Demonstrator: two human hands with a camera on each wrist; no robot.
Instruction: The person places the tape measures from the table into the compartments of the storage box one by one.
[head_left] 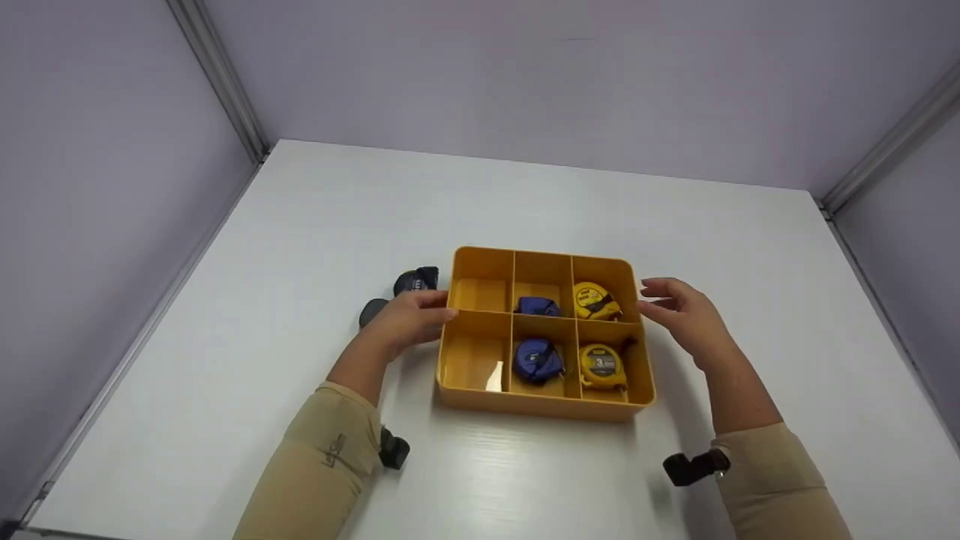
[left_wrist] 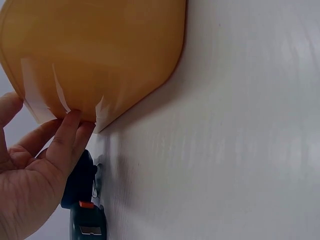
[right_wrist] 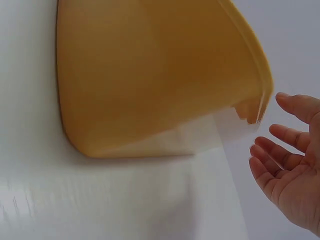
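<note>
White laminate counter [head_left: 300,247] inside grey walls carries a yellow plastic six-compartment organiser tray [head_left: 480,394], near centre. Tray contents: far middle cell holds a blue tape measure [head_left: 537,306], near middle cell another blue tape measure [head_left: 537,360], far right cell a yellow tape measure [head_left: 595,300], near right cell a second yellow tape measure [head_left: 601,366]; both left cells look bare. Left hand [head_left: 409,319] has its fingers straight against the tray's left wall, fingertips [left_wrist: 75,131] touching the rim, gripping nothing. Right hand [head_left: 686,311] is spread and relaxed just beside the tray's right wall, apart from it, holding nothing. Two dark grey tape measures [head_left: 416,281] lie on the counter just left of the tray, behind the left hand. Judged progress: four of six cells filled, the left column unfilled, dark pair not yet in.
</note>
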